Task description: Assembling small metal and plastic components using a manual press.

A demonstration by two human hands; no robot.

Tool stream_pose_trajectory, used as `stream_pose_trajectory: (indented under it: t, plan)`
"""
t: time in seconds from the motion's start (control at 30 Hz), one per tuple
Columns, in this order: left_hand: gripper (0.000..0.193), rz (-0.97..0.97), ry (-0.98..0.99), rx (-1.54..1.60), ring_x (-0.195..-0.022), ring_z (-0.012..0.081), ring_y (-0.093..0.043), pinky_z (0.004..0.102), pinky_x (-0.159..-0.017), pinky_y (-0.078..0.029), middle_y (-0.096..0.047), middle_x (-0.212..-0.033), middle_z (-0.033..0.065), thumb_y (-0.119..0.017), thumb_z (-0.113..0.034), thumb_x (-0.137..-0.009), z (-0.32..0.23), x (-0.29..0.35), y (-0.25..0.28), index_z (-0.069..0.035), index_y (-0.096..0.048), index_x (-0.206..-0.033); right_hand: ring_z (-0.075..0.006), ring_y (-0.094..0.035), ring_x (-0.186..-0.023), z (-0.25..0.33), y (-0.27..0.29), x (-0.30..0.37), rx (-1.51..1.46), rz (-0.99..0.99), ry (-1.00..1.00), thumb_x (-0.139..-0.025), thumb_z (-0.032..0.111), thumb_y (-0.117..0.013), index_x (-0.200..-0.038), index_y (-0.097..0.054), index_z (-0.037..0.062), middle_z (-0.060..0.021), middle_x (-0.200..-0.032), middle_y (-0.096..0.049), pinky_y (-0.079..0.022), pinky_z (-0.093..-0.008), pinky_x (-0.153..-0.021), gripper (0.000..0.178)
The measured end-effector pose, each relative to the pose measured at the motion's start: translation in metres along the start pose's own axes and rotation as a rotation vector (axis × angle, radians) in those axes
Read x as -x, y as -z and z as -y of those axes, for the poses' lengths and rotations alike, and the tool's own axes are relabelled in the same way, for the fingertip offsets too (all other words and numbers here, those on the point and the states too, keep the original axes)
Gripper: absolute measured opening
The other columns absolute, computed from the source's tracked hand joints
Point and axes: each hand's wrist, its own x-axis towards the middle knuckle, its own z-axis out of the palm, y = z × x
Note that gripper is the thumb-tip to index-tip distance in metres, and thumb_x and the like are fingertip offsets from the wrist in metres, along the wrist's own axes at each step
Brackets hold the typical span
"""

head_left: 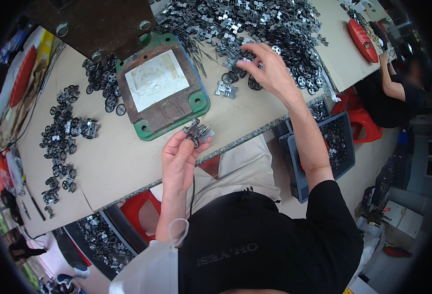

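Note:
My left hand holds a small grey toy-car chassis with a black wheel on it, just in front of the green-edged press base. My right hand reaches out over the large heap of grey chassis and black wheels at the far side of the table, fingers curled down onto the pieces at the heap's near edge. A loose grey chassis lies on the table just left of that hand.
Assembled wheel sets lie in a strip at the table's left. A grey bin of parts stands on the floor at my right, another bin under the table at left. Another person sits at the right on a red stool.

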Motion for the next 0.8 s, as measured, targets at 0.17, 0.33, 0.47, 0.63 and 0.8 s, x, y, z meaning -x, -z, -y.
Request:
stream_pose_trajectory:
  t: [0.17, 0.33, 0.47, 0.63, 0.8]
  plan:
    - [0.023, 0.000, 0.005, 0.009, -0.092, 0.0306, -0.062, 0.0340, -0.079, -0.053, -0.061, -0.103, 0.0165, -0.054, -0.008, -0.088, 0.000, 0.000, 0.000, 0.001, -0.055, -0.109, -0.0190, -0.054, -0.064, -0.005, 0.017, 0.012, 0.070, -0.041, 0.001, -0.075, 0.014, -0.065, -0.096, -0.061, 0.0020, -0.0099, -0.086, -0.059, -0.044, -0.0300, -0.059, 0.025]
    - [0.022, -0.010, 0.001, 0.001, -0.092, 0.0311, -0.062, 0.0346, -0.079, -0.053, -0.061, -0.103, 0.0162, -0.054, -0.007, -0.088, 0.001, -0.001, 0.000, 0.000, -0.055, -0.109, -0.0183, -0.052, -0.065, 0.000, 0.016, 0.034, 0.164, 0.130, -0.045, -0.071, 0.008, -0.066, -0.092, -0.062, 0.0029, -0.0074, -0.086, -0.058, -0.044, -0.0303, -0.060, 0.022]
    - [0.023, -0.008, 0.007, 0.000, -0.092, 0.0309, -0.062, 0.0350, -0.079, -0.053, -0.061, -0.103, 0.0162, -0.054, -0.007, -0.088, 0.002, 0.000, 0.001, 0.000, -0.055, -0.109, -0.0242, -0.058, -0.071, 0.002, 0.015, 0.035, 0.089, 0.164, -0.053, -0.073, 0.008, -0.065, -0.090, -0.062, 0.0032, -0.0107, -0.090, -0.057, -0.046, -0.0330, -0.065, 0.018]
    - [0.022, -0.009, -0.001, -0.004, -0.092, 0.0308, -0.062, 0.0346, -0.079, -0.053, -0.061, -0.103, 0.0160, -0.054, -0.007, -0.088, 0.002, 0.000, -0.001, 0.000, -0.055, -0.108, -0.0191, -0.057, -0.067, 0.007, 0.013, 0.041, -0.101, 0.018, -0.007, -0.076, 0.009, -0.064, -0.091, -0.063, 0.0028, -0.0105, -0.085, -0.061, -0.046, -0.0298, -0.062, 0.017]
    - [0.022, -0.010, -0.001, -0.010, -0.093, 0.0306, -0.062, 0.0343, -0.079, -0.053, -0.061, -0.102, 0.0157, -0.053, -0.007, -0.088, 0.001, 0.000, 0.000, 0.000, -0.055, -0.108, -0.0162, -0.059, -0.067, 0.010, 0.006, 0.040, -0.215, 0.051, -0.168, -0.078, 0.010, -0.063, -0.092, -0.063, 0.0008, -0.0112, -0.081, -0.064, -0.046, -0.0280, -0.060, 0.017]
